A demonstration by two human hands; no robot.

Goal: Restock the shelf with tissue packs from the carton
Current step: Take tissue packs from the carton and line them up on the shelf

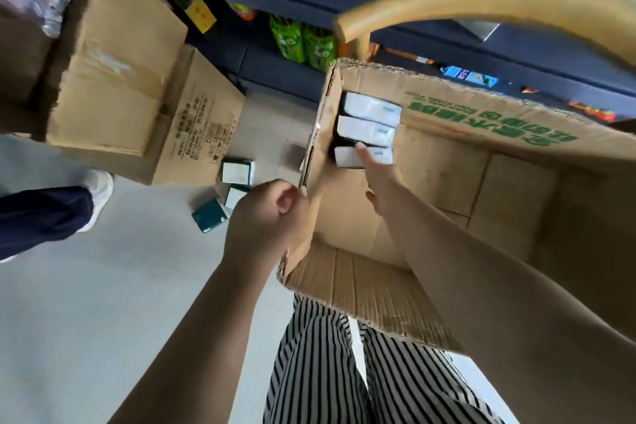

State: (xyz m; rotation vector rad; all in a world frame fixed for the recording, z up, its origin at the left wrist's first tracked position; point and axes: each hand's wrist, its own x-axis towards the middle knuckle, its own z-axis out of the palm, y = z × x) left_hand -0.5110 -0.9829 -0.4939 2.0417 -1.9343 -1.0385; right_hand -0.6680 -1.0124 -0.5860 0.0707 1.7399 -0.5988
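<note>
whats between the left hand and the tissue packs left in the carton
In the head view, only the carton's side wall: the left hand grips its edge outside, the tissue packs sit just inside.

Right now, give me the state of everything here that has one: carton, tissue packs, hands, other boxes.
carton: open, nearly empty
packs in carton: three, stacked against the far wall
left hand: grips the carton's left edge
right hand: inside the carton, fingertip on the nearest pack
packs on floor: several, loose
taped box: closed, stacked on another box

Bare forearms, no sleeves; loose trousers in black-and-white vertical stripes.
</note>
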